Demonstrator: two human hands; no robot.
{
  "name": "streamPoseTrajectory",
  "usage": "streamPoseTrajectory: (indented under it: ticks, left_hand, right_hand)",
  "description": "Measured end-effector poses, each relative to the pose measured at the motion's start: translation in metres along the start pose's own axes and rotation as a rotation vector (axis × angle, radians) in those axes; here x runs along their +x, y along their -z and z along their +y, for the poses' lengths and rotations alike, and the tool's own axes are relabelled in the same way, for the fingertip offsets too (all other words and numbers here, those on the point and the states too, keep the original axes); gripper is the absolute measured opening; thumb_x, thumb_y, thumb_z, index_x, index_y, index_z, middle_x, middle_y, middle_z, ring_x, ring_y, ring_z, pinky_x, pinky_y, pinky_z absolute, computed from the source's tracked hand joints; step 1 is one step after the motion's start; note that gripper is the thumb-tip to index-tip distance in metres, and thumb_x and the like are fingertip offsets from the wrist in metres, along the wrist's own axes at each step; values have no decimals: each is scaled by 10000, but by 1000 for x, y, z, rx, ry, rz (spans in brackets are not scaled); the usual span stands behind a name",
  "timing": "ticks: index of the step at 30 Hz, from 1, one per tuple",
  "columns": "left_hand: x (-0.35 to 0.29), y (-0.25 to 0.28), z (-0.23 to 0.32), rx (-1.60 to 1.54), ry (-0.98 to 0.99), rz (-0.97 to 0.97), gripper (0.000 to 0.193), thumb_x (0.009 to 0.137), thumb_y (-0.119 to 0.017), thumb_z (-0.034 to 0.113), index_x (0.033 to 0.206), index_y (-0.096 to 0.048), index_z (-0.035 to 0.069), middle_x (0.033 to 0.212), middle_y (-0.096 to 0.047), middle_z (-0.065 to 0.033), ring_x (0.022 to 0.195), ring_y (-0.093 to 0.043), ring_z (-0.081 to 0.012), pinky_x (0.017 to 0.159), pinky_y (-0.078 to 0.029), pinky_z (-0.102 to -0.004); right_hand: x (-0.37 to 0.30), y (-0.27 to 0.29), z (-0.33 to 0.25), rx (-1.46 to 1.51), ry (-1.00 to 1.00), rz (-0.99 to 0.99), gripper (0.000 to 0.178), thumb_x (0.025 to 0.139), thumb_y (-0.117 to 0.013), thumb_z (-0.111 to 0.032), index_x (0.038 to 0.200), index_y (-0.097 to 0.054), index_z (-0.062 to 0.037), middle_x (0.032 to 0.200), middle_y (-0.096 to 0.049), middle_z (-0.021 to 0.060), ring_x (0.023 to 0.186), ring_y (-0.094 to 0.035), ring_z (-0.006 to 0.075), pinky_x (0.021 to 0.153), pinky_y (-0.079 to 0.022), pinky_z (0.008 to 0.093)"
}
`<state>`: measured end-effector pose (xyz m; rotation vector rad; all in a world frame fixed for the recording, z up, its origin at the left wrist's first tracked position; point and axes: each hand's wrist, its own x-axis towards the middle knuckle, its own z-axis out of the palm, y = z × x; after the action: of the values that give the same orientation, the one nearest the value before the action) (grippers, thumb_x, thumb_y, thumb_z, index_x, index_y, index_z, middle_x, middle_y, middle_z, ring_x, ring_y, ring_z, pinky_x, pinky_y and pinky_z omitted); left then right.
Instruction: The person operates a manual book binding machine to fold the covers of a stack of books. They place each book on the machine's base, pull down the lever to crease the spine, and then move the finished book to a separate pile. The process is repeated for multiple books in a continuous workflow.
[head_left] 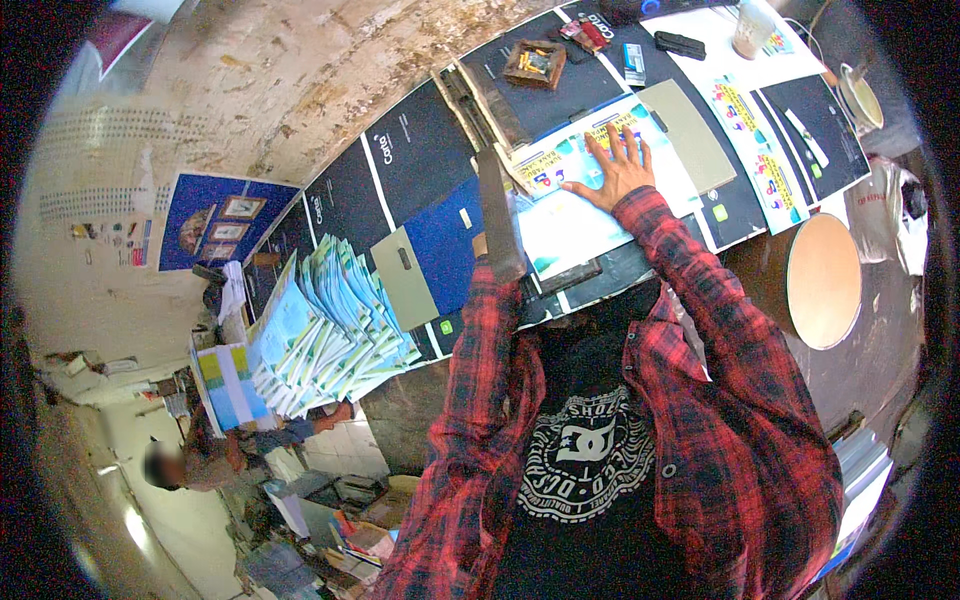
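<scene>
My right hand [622, 172] lies flat with its fingers spread on a printed sheet [575, 232] of white, light blue and yellow. A thick grey-brown bar [499, 215] stands along the sheet's left edge, next to a wooden strip [465, 105]. My left hand [480, 244] is at this bar's left side; only a little of it shows, and its fingers are hidden. Under and beside it lies a dark blue panel [432, 235] with a grey-beige board [403, 278]. Another such board [690, 135] lies right of the sheet.
Fanned light-blue booklets [335, 325] are heaped at the table's left end. Printed strips [765, 165] lie on the right, with a cutter knife [806, 138] beyond them. A wooden ashtray [535, 64] and a cup [752, 30] stand at the back. A round stool [825, 280] is at right; another person [205, 465] is at far left.
</scene>
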<state>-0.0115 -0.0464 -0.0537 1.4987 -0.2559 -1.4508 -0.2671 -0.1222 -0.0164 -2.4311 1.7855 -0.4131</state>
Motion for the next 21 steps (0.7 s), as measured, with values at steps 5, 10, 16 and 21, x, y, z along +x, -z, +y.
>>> streamPoseTrajectory:
  ticks: [5,10,16,21]
  left_hand:
    - [9,2,0,-16,-15,-9,563,811,-675,255,1317,-502,79,1239,-588,-126,1161,-547,-279,981,-428,-421]
    - [-5,13,-3,-14,-22,11,579,795,-683,241,1318,-499,74,1231,-590,-132,1156,-547,-289,973,-430,-426]
    - [-6,14,-8,36,-60,59,599,776,-693,223,1319,-495,67,1221,-592,-140,1150,-547,-301,963,-434,-432]
    - [-36,-2,-24,791,-680,258,616,760,-701,208,1320,-492,61,1213,-594,-147,1145,-547,-311,955,-437,-438]
  right_hand:
    - [3,-6,-11,-12,-18,-50,1008,701,-419,-879,1467,-367,-226,1539,-233,214,1419,-157,465,1122,-81,619]
    - [2,-4,-13,5,-11,-29,1006,692,-424,-884,1470,-361,-249,1548,-225,193,1420,-161,456,1130,-85,604]
    - [4,10,2,-7,-21,-65,956,708,-507,-833,1455,-391,-246,1537,-275,143,1426,-165,415,1132,-157,575]
    - [4,9,-2,-14,-1,-68,962,698,-501,-844,1459,-377,-270,1541,-269,138,1428,-160,414,1135,-141,577]
